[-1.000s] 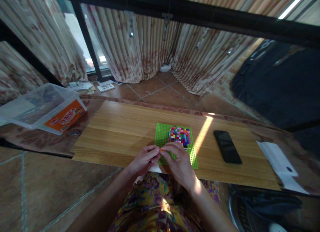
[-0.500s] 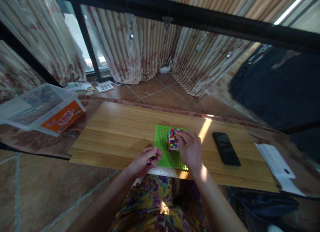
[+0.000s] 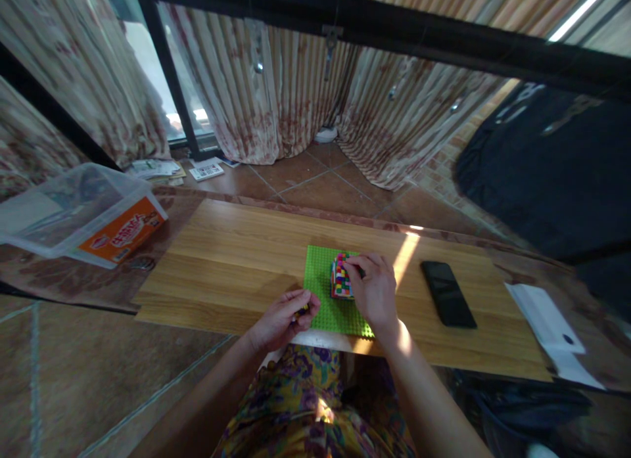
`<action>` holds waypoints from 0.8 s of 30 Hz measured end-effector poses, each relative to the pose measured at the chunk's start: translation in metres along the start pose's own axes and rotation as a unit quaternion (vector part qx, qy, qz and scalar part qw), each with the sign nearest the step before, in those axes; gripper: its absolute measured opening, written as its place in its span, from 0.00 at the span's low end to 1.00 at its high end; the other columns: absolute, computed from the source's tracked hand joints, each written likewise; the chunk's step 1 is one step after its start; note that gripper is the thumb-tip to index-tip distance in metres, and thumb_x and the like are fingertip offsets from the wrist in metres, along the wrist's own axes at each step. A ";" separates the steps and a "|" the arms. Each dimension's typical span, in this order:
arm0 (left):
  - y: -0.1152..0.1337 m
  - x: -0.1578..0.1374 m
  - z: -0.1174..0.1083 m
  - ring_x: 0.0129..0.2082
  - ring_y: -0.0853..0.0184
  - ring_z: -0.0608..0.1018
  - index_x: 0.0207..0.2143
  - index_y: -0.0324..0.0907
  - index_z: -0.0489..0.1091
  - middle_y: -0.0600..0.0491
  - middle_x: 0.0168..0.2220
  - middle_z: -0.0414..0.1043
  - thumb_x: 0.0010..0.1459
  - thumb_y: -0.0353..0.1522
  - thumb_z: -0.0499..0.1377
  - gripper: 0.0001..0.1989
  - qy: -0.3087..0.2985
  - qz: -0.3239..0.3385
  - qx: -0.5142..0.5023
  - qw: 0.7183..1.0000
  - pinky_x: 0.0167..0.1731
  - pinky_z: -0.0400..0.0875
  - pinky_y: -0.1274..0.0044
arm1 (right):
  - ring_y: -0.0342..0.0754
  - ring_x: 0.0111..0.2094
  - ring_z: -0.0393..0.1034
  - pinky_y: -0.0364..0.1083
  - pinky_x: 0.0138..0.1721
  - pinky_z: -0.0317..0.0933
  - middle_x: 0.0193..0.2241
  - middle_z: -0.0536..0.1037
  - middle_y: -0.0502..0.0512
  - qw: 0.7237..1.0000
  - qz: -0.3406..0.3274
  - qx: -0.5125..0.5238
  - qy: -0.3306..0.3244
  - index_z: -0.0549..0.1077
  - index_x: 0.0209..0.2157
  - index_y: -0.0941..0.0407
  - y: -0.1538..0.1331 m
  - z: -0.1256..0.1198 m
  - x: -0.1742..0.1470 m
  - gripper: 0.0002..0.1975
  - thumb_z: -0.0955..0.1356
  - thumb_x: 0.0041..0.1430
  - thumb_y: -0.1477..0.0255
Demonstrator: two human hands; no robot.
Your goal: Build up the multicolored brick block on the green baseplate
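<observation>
A green studded baseplate (image 3: 321, 313) lies at the front of the wooden board. On it stands a small block built of many-coloured toy bricks (image 3: 341, 280). My right hand (image 3: 373, 290) is over the block's right side, thumb and fingers pinched at its top; whatever is between the fingertips is too small or hidden to make out. My left hand (image 3: 290, 317) is closed at the baseplate's left edge, curled around a few small toy bricks (image 3: 302, 310), dark and yellow, mostly hidden by the fingers.
The wooden board (image 3: 236, 248) spans the low table. A black phone (image 3: 447, 294) lies to the right, with white paper (image 3: 549, 323) beyond it. A clear plastic bin (image 3: 123, 208) with an orange label stands at the left. Striped curtains (image 3: 296, 96) hang behind.
My right hand has shifted slightly to the left over the top of the brick block, its fingers still pinched. My left hand has stayed nearly in place.
</observation>
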State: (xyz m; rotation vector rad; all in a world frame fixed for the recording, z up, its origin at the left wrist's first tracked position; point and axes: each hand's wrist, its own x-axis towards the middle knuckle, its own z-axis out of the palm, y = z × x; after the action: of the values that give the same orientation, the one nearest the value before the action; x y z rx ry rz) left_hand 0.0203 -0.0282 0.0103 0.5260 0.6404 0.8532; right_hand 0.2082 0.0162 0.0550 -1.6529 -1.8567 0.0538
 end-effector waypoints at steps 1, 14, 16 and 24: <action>0.000 0.000 0.000 0.16 0.81 0.60 0.31 0.37 0.71 0.57 0.23 0.64 0.55 0.39 0.62 0.12 0.000 0.000 -0.001 1.000 0.17 0.48 0.84 | 0.49 0.38 0.66 0.48 0.41 0.55 0.33 0.77 0.53 1.000 -0.002 -0.002 0.000 0.78 0.30 0.53 0.000 0.000 -0.001 0.10 0.66 0.61 0.67; -0.001 0.001 0.000 0.17 0.80 0.63 0.32 0.35 0.73 0.56 0.23 0.64 0.57 0.36 0.61 0.11 0.023 0.002 -0.075 0.997 0.17 0.54 0.86 | 0.49 0.38 0.62 0.47 0.40 0.51 0.33 0.76 0.53 0.990 -0.072 -0.114 -0.037 0.77 0.32 0.53 -0.005 -0.008 -0.001 0.11 0.63 0.63 0.71; -0.001 0.002 0.000 0.20 0.79 0.66 0.34 0.34 0.74 0.53 0.26 0.68 0.58 0.36 0.59 0.11 0.028 0.006 -0.094 0.995 0.18 0.58 0.86 | 0.49 0.38 0.62 0.47 0.40 0.50 0.33 0.76 0.53 0.988 -0.082 -0.124 -0.042 0.77 0.32 0.53 -0.005 -0.008 0.000 0.11 0.63 0.63 0.71; 0.008 0.005 -0.001 0.42 0.62 0.77 0.45 0.30 0.72 0.38 0.44 0.74 0.66 0.43 0.43 0.27 0.038 -0.014 -0.190 0.981 0.43 0.70 0.74 | 0.49 0.38 0.65 0.47 0.41 0.53 0.35 0.78 0.53 0.994 -0.080 -0.071 -0.002 0.77 0.36 0.53 -0.001 -0.005 -0.011 0.10 0.63 0.64 0.71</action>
State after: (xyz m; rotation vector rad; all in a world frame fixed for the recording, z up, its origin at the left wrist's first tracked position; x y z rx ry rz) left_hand 0.0183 -0.0190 0.0138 0.1386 0.5355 0.9458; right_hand 0.2098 0.0040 0.0548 -1.5917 -2.0300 -0.1457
